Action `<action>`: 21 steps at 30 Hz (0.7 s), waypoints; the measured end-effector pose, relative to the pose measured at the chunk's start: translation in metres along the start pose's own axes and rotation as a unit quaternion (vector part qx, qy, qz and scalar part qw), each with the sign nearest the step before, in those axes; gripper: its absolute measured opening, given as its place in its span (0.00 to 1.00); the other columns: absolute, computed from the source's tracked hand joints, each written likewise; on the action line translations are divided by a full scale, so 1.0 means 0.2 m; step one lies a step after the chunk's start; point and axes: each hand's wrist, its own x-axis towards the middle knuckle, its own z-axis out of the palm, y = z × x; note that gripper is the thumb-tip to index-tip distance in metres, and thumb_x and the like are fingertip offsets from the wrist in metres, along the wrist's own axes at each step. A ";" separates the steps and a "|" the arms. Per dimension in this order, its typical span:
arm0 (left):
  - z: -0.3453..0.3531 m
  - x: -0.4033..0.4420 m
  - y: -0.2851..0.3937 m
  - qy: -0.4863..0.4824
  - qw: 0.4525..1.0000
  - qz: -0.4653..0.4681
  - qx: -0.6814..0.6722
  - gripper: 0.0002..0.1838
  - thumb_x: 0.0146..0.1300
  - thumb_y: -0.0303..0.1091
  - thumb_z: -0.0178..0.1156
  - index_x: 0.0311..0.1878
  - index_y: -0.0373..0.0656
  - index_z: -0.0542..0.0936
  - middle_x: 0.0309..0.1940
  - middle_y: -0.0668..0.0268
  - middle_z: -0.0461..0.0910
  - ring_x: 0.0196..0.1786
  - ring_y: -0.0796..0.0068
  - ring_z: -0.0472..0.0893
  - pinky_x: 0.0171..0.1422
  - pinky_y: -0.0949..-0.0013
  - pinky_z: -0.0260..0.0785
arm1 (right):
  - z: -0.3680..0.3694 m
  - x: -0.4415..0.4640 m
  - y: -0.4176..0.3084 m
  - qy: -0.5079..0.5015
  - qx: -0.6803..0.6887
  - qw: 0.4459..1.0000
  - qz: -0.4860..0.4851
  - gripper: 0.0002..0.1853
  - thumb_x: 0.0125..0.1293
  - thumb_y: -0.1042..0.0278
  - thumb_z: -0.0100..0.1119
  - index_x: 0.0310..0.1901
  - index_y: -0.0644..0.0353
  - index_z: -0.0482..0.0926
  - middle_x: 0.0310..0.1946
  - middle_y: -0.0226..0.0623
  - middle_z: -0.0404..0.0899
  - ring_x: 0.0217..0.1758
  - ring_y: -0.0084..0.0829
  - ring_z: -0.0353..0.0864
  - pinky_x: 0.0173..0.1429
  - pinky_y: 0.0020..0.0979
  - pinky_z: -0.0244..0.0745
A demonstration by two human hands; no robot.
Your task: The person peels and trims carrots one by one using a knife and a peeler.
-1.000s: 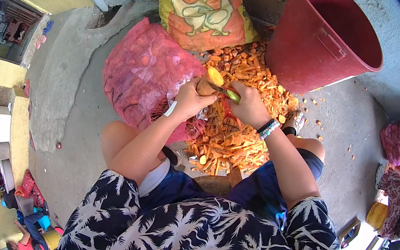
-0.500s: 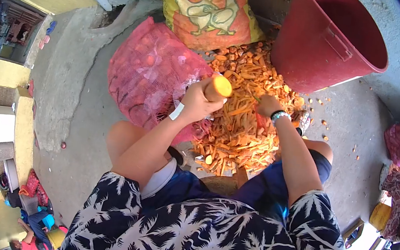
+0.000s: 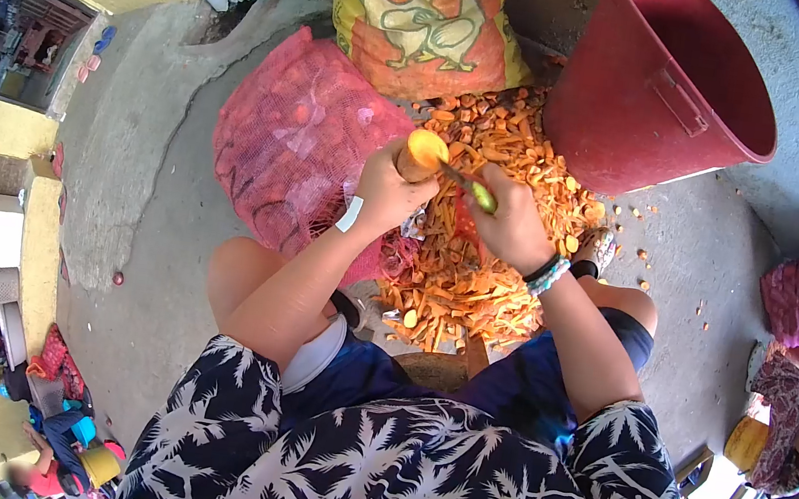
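So yeah, the left hand (image 3: 390, 196) is wrapped around an orange root (image 3: 424, 156), long axis running up out of the grip, and the right hand (image 3: 512, 222), clenched on a green-handled knife (image 3: 482, 197), sits just right of it, blade pointing at the cut end.

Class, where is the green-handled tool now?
Near the head view's centre, the green-handled tool is in the right hand, beside the vegetable in the left hand.

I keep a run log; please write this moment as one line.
left hand: holding vegetable; right hand: holding knife near vegetable's cut end; below: orange peelings; beside peelings: pink net sack
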 end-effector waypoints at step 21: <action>0.00 -0.06 -0.04 -0.157 0.943 -0.076 -0.283 0.21 0.49 0.36 0.66 0.45 0.43 0.70 0.32 0.68 0.73 0.33 0.77 0.72 0.37 0.71 0.67 | -0.04 0.14 0.36 0.042 -0.097 0.988 0.111 0.10 0.52 0.72 0.50 0.36 0.67 0.71 0.29 0.59 0.75 0.36 0.55 0.76 0.41 0.45 0.71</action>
